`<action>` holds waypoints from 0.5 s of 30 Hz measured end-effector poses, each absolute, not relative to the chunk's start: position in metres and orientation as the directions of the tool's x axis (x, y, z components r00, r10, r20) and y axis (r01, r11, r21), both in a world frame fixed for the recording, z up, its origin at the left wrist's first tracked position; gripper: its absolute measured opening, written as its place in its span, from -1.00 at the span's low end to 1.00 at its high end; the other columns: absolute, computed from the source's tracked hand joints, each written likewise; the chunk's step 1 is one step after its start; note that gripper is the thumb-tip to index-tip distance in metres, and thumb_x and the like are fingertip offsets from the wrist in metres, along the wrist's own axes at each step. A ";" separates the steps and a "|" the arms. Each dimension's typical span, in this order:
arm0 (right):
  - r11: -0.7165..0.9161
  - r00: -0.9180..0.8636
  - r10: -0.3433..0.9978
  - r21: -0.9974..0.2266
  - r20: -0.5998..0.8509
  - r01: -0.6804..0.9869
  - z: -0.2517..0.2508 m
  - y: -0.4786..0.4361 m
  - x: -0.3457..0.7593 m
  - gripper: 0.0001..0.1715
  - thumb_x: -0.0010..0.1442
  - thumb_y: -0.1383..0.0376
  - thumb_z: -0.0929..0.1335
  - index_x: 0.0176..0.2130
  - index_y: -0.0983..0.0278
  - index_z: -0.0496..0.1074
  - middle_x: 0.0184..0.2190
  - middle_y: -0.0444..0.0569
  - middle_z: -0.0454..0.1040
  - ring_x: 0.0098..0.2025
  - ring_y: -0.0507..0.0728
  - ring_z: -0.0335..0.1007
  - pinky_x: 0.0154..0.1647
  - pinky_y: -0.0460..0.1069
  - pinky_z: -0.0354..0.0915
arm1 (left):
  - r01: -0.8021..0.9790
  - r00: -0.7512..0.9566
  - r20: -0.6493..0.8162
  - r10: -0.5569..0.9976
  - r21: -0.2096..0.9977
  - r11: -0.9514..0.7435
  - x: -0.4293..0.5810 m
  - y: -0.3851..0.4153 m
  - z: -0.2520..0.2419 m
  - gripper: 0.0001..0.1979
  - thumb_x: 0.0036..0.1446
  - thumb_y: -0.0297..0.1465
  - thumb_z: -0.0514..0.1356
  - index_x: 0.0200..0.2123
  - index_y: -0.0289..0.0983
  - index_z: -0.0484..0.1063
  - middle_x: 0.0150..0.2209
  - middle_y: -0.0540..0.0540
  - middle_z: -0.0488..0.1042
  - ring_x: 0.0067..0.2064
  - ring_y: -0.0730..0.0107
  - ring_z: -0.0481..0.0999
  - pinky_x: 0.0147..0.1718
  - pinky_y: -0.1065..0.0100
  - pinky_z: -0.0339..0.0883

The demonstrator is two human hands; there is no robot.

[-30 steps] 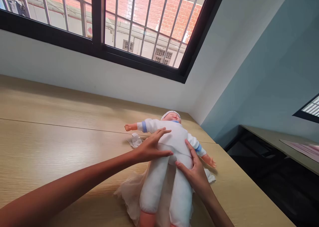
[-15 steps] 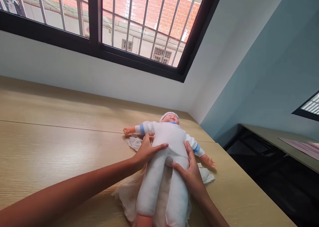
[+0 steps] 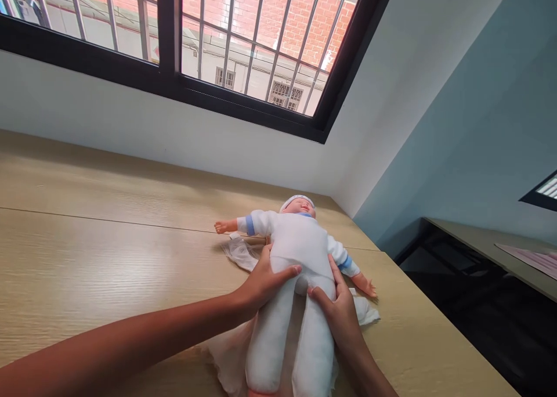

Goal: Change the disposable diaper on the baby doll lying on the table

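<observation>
A baby doll (image 3: 300, 240) in a white suit with blue cuffs and a white cap lies on its back, arms spread, head toward the wall. My left hand (image 3: 266, 278) grips its hip on the left side, thumb across the front and fingers partly hidden at the side. On the other hip, my right hand (image 3: 337, 304) has its thumb over the upper leg and its fingers along the side. Beneath the doll a thin whitish cloth (image 3: 232, 350) is spread, its crumpled edges showing on both sides. The doll's feet are mostly cut off at the bottom.
The wooden table (image 3: 108, 257) runs to the white wall under a barred window (image 3: 261, 43). Its right edge drops toward a dark gap. Beyond that is another table (image 3: 474, 240) with a pink striped sheet (image 3: 528, 260).
My left hand has slid down from the doll's waist to its hip, and its fingers now sit lower. My right hand has shifted slightly lower too. The doll lies nearly as before.
</observation>
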State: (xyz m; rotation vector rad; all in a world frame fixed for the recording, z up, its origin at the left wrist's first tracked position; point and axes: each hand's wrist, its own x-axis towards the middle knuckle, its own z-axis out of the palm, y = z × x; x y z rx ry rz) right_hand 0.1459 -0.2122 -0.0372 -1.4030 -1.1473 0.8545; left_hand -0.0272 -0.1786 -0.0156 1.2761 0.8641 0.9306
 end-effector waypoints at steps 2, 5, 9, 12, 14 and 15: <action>0.098 0.248 0.959 -0.979 0.141 0.178 -0.035 -0.213 0.146 0.06 -0.03 0.24 0.42 0.35 0.23 -0.05 0.29 0.01 0.13 0.24 0.25 0.19 0.15 0.05 0.30 | -0.072 0.380 0.033 0.925 0.997 -0.006 -0.028 -0.180 -0.015 -0.18 -0.02 -0.03 0.21 0.23 -0.21 0.01 0.22 -0.18 0.26 0.21 0.01 0.29 0.02 0.29 0.40; 0.140 0.238 0.954 -0.975 0.180 0.174 -0.034 -0.211 0.147 0.06 -0.03 0.24 0.43 0.35 0.19 -0.04 0.32 -0.03 0.08 0.27 0.25 0.14 0.16 0.05 0.29 | -0.093 0.376 0.059 0.925 0.995 -0.026 -0.028 -0.181 -0.016 -0.19 0.03 -0.03 0.19 0.24 -0.20 -0.06 0.22 -0.17 0.26 0.20 0.05 0.30 0.03 0.30 0.40; 0.147 0.211 0.959 -0.967 0.191 0.206 -0.041 -0.205 0.152 0.05 -0.03 0.23 0.44 0.34 0.20 -0.02 0.31 -0.03 0.08 0.28 0.25 0.11 0.19 0.05 0.26 | -0.110 0.382 0.022 0.924 0.994 0.022 -0.025 -0.178 -0.025 -0.14 -0.06 0.01 0.24 0.20 -0.15 -0.07 0.22 -0.17 0.24 0.19 0.03 0.31 0.03 0.26 0.41; 0.121 0.173 0.972 -0.972 0.156 0.199 -0.051 -0.197 0.160 0.07 -0.06 0.24 0.44 0.33 0.22 -0.02 0.30 0.01 0.10 0.25 0.25 0.16 0.16 0.06 0.27 | -0.092 0.349 0.003 0.937 0.995 0.031 -0.024 -0.175 -0.034 -0.11 -0.11 0.05 0.24 0.19 -0.18 -0.06 0.21 -0.24 0.23 0.19 -0.02 0.31 0.05 0.22 0.41; 0.105 0.159 0.978 -0.975 0.138 0.197 -0.056 -0.193 0.163 0.09 -0.08 0.25 0.44 0.33 0.22 -0.03 0.30 0.03 0.11 0.24 0.26 0.18 0.16 0.07 0.26 | -0.068 0.351 0.015 0.936 0.998 0.009 -0.023 -0.173 -0.038 -0.07 -0.11 0.08 0.22 0.22 -0.19 -0.08 0.23 -0.26 0.21 0.20 -0.05 0.28 0.05 0.19 0.41; 0.104 0.153 0.979 -0.975 0.135 0.196 -0.058 -0.191 0.165 0.09 -0.09 0.26 0.44 0.33 0.22 -0.03 0.30 0.03 0.11 0.24 0.26 0.18 0.18 0.08 0.25 | -0.058 0.365 0.024 0.931 0.998 -0.003 -0.024 -0.172 -0.039 -0.06 -0.10 0.09 0.21 0.23 -0.19 -0.11 0.24 -0.26 0.19 0.21 -0.06 0.27 0.06 0.18 0.41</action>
